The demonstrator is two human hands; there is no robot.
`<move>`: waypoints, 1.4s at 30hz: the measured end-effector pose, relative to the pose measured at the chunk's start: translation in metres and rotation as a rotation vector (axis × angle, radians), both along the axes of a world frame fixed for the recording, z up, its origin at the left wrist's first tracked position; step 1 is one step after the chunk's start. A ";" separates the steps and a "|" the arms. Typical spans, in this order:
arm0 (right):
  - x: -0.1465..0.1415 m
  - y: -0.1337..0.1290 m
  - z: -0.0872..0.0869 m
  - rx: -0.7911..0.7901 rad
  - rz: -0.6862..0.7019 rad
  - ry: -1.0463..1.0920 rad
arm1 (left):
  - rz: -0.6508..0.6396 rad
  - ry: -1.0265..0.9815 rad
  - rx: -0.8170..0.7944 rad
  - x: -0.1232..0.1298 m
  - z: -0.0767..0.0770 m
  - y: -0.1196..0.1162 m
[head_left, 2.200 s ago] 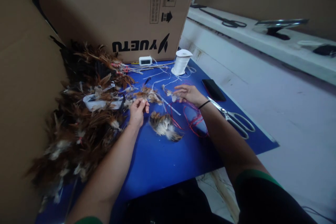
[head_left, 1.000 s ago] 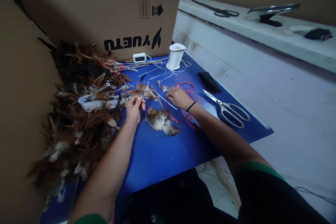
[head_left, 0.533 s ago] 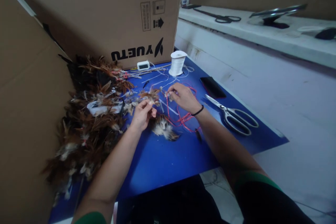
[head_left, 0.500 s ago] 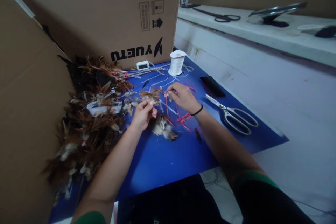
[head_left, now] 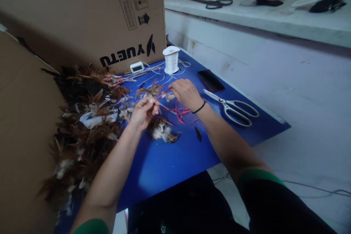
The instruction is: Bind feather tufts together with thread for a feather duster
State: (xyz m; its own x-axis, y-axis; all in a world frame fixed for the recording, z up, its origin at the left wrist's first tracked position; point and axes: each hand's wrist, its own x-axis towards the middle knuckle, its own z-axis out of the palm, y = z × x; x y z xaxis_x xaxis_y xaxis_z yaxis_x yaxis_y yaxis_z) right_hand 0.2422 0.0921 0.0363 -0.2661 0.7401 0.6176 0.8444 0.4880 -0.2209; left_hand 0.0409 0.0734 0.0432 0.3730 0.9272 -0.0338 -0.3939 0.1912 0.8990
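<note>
Head camera: hands apart, and the left hand [head_left: 143, 113] pinches a brown feather bundle [head_left: 151, 91] just above the blue tabletop [head_left: 170, 161]! Over on the right hand [head_left: 187, 93], fingertips grip red string [head_left: 163, 93], stretched across toward those feathers. Below lies a pale feather tuft [head_left: 161, 132]; right of it, silver scissors [head_left: 222, 101], blades spread slightly, near the right wrist.
</note>
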 end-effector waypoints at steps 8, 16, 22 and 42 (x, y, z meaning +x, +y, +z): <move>0.021 0.008 -0.005 -0.028 -0.070 0.102 | 0.147 0.008 0.121 -0.017 0.028 0.024; 0.041 0.010 -0.006 -0.029 -0.255 0.059 | 0.265 0.054 0.244 -0.028 0.070 0.050; 0.053 0.014 -0.013 -0.071 -0.389 0.078 | 0.344 -0.020 0.357 -0.045 0.103 0.071; 0.077 0.027 -0.030 -0.233 -0.485 0.266 | 0.737 0.147 0.474 -0.125 0.186 0.116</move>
